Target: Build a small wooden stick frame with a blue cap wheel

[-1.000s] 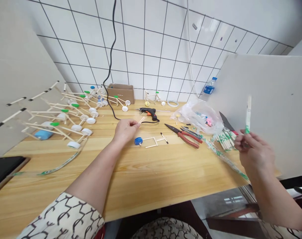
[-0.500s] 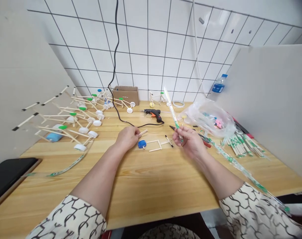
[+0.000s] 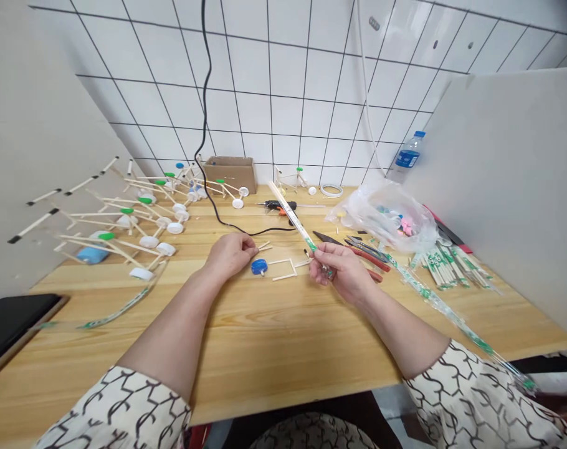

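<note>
My right hand [image 3: 337, 268] is closed around the lower end of a paper-and-plastic wrapped pair of chopsticks [image 3: 295, 219], which slants up to the left. My left hand [image 3: 230, 255] rests low over the table, thumb and fingers pinched at the ends of short wooden sticks [image 3: 265, 247]. Between the hands lies a small stick frame [image 3: 290, 268], its right end partly hidden by my right hand. A blue bottle cap [image 3: 259, 267] is attached near its left side.
Several stick models with white wheels [image 3: 147, 242] stand at the left. Behind are a glue gun [image 3: 283, 206], its black cord and a cardboard box [image 3: 232, 174]. Pliers [image 3: 367, 252], a plastic bag [image 3: 381, 215] and wrapped chopsticks [image 3: 452, 265] lie right; a phone [image 3: 17, 324] lies left.
My right hand has moved left with the wrapped chopsticks, which now lean further left and partly cover the glue gun. The view has shifted slightly; my left hand stays by the short sticks.
</note>
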A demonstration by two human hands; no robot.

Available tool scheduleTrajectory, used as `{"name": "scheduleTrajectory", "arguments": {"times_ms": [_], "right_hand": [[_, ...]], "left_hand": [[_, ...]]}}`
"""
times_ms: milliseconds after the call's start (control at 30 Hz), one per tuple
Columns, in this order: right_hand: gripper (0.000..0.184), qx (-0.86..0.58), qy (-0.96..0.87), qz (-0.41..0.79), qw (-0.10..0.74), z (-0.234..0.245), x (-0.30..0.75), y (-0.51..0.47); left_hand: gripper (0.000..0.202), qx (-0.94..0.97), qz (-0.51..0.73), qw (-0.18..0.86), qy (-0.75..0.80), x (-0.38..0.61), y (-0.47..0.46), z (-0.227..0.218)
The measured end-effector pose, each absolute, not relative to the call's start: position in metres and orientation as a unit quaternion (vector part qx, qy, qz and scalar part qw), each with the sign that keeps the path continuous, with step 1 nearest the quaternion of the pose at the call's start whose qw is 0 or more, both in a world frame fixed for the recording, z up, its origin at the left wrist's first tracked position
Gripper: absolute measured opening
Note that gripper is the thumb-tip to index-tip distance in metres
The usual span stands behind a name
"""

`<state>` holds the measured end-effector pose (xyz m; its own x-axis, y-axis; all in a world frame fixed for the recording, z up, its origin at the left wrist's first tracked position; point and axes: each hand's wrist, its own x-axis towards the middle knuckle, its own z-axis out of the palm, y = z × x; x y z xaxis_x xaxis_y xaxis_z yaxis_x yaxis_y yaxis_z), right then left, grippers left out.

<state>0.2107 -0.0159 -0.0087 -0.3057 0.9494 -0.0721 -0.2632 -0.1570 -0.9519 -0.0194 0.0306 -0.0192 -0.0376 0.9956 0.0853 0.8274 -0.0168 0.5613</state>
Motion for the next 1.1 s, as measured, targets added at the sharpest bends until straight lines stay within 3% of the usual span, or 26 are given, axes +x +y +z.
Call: {"name": "scheduleTrajectory", "arguments": {"times_ms": [200, 267, 367, 600, 833, 1100], "right_hand": [[0.020, -0.386, -0.498, 0.643, 0.434, -0.004, 0.210, -0.020], [0.021, -0.387, -0.516, 0.632, 0.428, -0.002, 0.208, -0.022], [0.024, -0.386, -0.546, 0.617, 0.415, -0.003, 0.206, -0.024], [0.028, -0.377, -0.613, 0.594, 0.360, -0.006, 0.203, -0.028], [0.026, -0.425, -0.678, 0.502, 0.327, -0.013, 0.203, -0.029], [0.024, -0.447, -0.634, 0.521, 0.357, -0.017, 0.199, -0.030]], "left_hand": [[0.020, 0.631, 0.371, 0.185, 0.656, -0.009, 0.022, -0.008], [0.023, 0.557, 0.517, 0.278, 0.587, -0.002, 0.018, 0.000], [0.029, 0.465, 0.633, 0.406, 0.467, 0.007, 0.010, 0.011], [0.024, 0.370, 0.679, 0.513, 0.374, 0.008, 0.012, 0.014], [0.018, 0.330, 0.687, 0.533, 0.367, 0.011, 0.008, 0.020], [0.030, 0.346, 0.694, 0.521, 0.358, 0.025, -0.002, 0.017]]}}
